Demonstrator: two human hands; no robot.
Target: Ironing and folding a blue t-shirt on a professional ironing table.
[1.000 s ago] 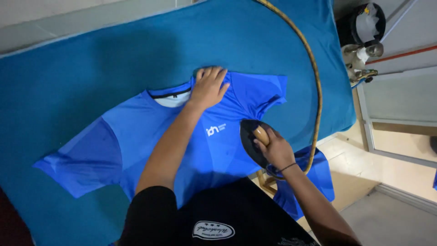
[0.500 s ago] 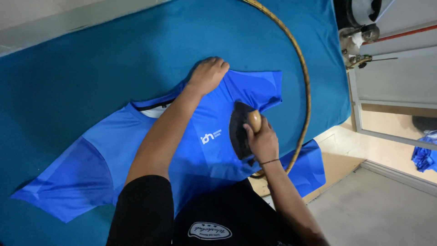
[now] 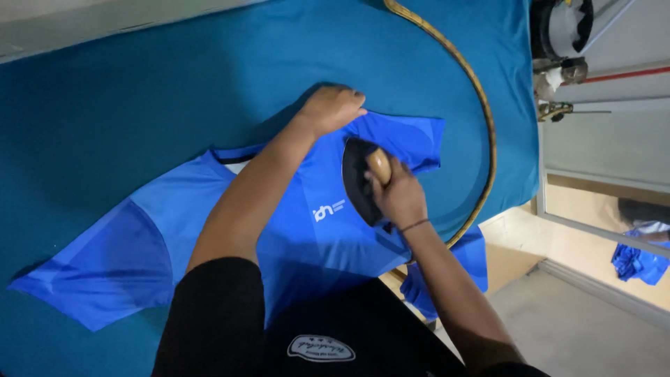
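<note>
2 hands are at work here, and we start with the biggest thing in sight: the bench point(image 3: 105, 98), padded and covered in teal cloth that fills most of the view. On it we see a blue sports shirt point(image 3: 300, 237) spread flat, 1 sleeve pointing to the lower left and the other near the top right, with its hem hanging off the bench's near edge. A tan hose point(image 3: 481, 105) curves across the cloth past the shirt's far sleeve and down toward the bench edge. A dark iron point(image 3: 357, 183) with a wooden handle sits on the shirt's chest, just beside the shoulder. Our right hand point(image 3: 399, 197) has its grip wrapped closed around that handle. Our left hand point(image 3: 329, 108) lies open, palm down, pressing the shirt's shoulder seam at its upper edge and holding nothing.
</note>
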